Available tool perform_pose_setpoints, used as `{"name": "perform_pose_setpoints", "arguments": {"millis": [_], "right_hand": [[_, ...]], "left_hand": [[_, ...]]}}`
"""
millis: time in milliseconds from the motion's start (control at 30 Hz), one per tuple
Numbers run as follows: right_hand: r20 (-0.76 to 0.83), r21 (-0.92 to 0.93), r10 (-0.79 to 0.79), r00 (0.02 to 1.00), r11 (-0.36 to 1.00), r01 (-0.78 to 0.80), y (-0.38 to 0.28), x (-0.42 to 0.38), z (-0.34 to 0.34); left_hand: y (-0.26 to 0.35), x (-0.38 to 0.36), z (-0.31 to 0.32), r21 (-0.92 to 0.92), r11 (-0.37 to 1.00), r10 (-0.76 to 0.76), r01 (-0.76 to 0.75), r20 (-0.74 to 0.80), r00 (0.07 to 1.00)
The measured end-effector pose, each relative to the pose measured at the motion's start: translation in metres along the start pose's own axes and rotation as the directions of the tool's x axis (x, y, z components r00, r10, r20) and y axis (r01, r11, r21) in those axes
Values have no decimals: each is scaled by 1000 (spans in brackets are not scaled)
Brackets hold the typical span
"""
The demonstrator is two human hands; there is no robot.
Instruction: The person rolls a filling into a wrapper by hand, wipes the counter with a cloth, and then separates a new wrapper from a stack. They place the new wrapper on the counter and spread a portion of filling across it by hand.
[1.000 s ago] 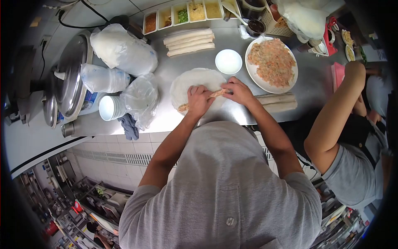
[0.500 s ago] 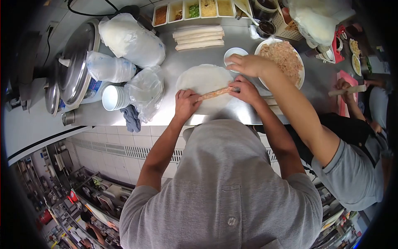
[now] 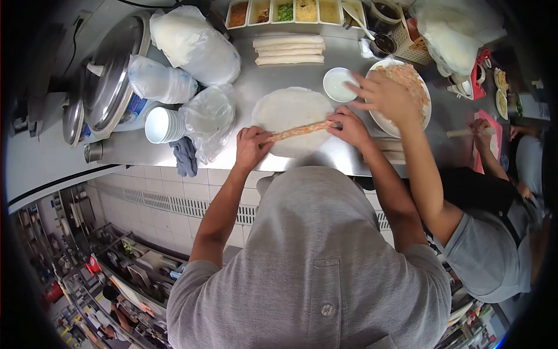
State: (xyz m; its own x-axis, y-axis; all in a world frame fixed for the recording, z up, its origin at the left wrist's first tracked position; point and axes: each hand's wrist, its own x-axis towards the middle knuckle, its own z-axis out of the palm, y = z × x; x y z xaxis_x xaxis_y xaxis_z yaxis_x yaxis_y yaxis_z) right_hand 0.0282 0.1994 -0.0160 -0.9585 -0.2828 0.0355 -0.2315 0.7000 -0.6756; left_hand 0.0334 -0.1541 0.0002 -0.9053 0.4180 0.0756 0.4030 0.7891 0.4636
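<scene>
A strip of pinkish filling [image 3: 299, 132] lies across a round white wrapper [image 3: 290, 109] on the steel counter. At the strip's left end, the fingers of my left hand [image 3: 253, 146] are closed on it. My right hand [image 3: 350, 127] pinches its right end. Above the wrapper is a small white bowl [image 3: 339, 84], and a large bowl of filling [image 3: 423, 87] stands to its right. A co-worker's hand [image 3: 386, 96] is spread between the two bowls, somewhat blurred. Several pale rolls [image 3: 289, 50] lie side by side farther back.
White containers of toppings [image 3: 285, 11] line the back. Bagged goods [image 3: 195, 46], stacked cups [image 3: 163, 125], a crumpled plastic bag [image 3: 210, 119] and a grey cloth [image 3: 185, 157] are at the left. A co-worker's arm [image 3: 427, 174] reaches in from the right.
The filling strip looks longer, and my left hand has shifted slightly left. The co-worker's hand has moved right from the small bowl toward the filling bowl, its fingers spread.
</scene>
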Motion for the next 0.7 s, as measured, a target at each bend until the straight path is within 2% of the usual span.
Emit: {"name": "perform_pose_setpoints", "arguments": {"millis": [67,200,400,500,567,700], "right_hand": [[114,46,120,986,991,-126,-3,2,-4],[130,57,146,981,986,-155,-5,1,-5],[105,96,160,982,981,-170,-4,-1,-4],[99,59,121,988,990,-128,-6,-3,-8],[33,109,228,973,967,-230,-24,-5,-19],[-27,90,185,982,979,-181,-28,-23,-20]], "left_hand": [[-1,-3,-2,-12,1000,-7,7,-39,999],[-6,-8,-3,-5,1000,-25,25,-35,999],[-3,-9,-6,-1,999,-37,37,-28,999],[-2,-10,-5,-32,999,-46,45,-33,998],[6,-10,-7,-63,994,-95,89,-108,990],[29,-19,-13,-53,998,-26,21,-81,996]]}}
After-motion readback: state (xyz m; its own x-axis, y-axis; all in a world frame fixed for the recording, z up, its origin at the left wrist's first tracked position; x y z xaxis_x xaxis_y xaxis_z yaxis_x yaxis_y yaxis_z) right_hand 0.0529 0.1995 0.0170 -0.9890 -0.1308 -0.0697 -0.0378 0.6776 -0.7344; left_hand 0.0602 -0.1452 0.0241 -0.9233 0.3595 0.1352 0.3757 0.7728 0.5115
